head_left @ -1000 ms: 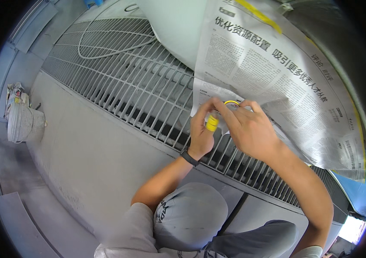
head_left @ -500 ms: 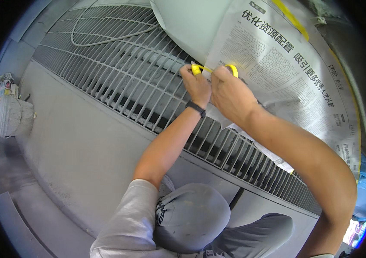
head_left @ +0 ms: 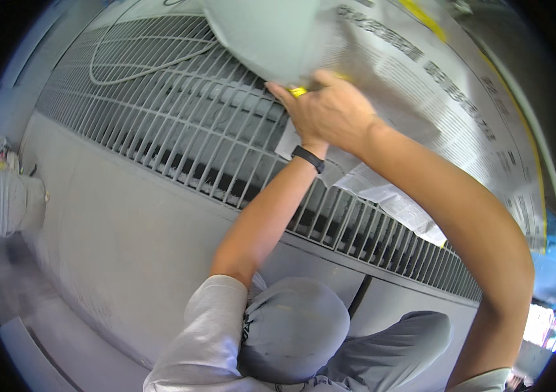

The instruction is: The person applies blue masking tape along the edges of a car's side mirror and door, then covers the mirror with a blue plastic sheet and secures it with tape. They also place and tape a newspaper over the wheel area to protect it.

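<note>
My left hand [head_left: 299, 121], with a black band at its wrist, is closed on a strip of yellow tape [head_left: 298, 91] at the lower edge of a pale green panel [head_left: 261, 29]. Pressed close against it, my right hand [head_left: 343, 111] has its fingers bent round the tape, and a bit of yellow shows past its fingertips. Most of the strip is hidden by the fingers. A newspaper sheet [head_left: 474, 124] spreads beyond my right hand, its lower edge creased and hanging over a metal grating [head_left: 186, 124]. Motion blurs the fingers and print.
Yellow tape [head_left: 425, 21] runs along the newspaper's upper part. A thin cable [head_left: 154, 68] loops over the grating at the left. A whitish bucket [head_left: 13, 202] stands far left, and blue sheeting [head_left: 555, 268] hangs at the right. My bent knee [head_left: 294, 330] is below.
My hands have come together, the right one moving left against the left hand. The yellow strip stretched between them is now mostly covered. The whole view has shifted slightly.
</note>
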Motion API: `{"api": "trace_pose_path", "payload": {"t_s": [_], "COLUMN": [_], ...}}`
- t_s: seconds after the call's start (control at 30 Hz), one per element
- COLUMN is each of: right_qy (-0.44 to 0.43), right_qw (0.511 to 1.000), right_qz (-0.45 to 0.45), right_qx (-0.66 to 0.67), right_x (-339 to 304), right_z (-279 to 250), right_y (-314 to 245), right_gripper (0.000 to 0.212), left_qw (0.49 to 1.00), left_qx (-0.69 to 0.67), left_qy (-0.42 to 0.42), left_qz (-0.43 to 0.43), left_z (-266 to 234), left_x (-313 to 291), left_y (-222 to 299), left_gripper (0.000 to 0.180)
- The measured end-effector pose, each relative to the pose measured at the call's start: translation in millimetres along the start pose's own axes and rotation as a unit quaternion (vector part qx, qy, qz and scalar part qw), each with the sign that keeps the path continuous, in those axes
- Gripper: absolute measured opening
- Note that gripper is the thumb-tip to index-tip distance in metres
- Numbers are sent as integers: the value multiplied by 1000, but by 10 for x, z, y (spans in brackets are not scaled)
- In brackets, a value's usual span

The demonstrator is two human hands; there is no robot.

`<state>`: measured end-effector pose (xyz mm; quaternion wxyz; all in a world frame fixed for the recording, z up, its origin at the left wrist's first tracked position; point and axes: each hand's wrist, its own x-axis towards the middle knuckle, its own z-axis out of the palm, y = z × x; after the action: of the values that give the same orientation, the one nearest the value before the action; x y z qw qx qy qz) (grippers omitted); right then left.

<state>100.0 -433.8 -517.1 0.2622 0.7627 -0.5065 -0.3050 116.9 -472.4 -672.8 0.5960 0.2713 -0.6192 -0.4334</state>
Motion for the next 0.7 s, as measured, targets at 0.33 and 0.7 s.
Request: {"api": "trace_pose_path", "payload": {"t_s": [0.33,0.7], "right_qy": [196,-199], "right_qw": [908,570], "right_qz": [-77,442], "right_qx": [362,664], "right_x": [-1338,-4526], "right_z": [-463,336], "right_y": [-1033,-2037], "right_gripper": [16,26], "left_qw": [992,352], "left_qx": [23,89], "left_qy": [-93,-816], "left_qz": [-83,450], "left_z": [-482,499], "left_x": [-191,-1928], "left_y": [-77,1085], "left_gripper": [77,73]}}
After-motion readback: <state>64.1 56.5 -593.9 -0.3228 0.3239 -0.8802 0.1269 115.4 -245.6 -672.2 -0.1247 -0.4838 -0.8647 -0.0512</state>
